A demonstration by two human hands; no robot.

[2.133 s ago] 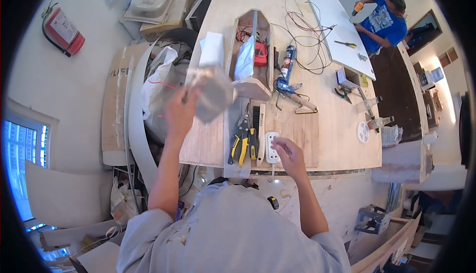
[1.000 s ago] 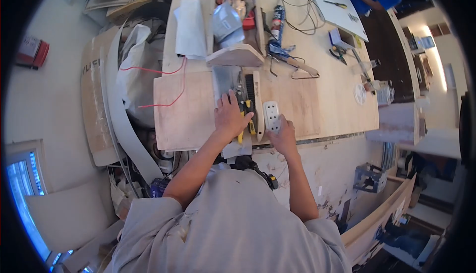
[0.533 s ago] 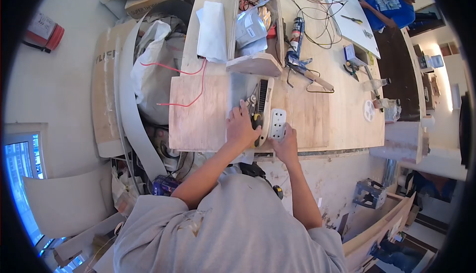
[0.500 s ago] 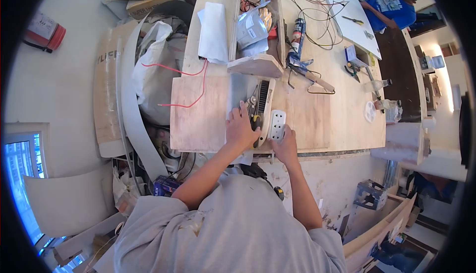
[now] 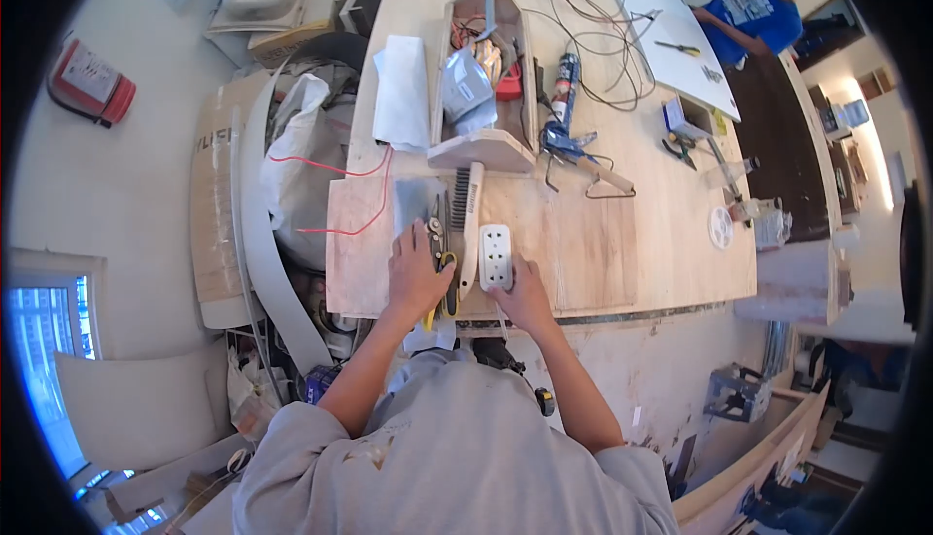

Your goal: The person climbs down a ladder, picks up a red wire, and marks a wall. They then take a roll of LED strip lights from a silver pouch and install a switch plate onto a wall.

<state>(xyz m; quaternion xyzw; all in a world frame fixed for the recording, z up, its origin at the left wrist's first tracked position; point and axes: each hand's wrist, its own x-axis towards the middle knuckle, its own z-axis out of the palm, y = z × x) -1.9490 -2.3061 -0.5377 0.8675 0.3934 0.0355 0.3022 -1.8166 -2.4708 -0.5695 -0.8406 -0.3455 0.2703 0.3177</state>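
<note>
At the front of the wooden worktable, my left hand lies on the left side of a group of tools, its fingers pressed around yellow-and-black handled scissors. Pliers point away just beyond it. A wire brush with a pale wooden handle lies to the right of these tools. My right hand is closed at the lower right edge of a white power strip, thumb near its bottom end. The strip lies flat beside the brush handle.
A wooden tool carrier stands beyond the tools, with white paper on its left. A caulking gun and looped wires lie right. A person in blue holds an orange drill at the far right.
The view has shifted, so the table items appear further left. The scissors and pliers now sit slightly apart from the brush, with my left hand beside them. My right hand stays at the power strip.
</note>
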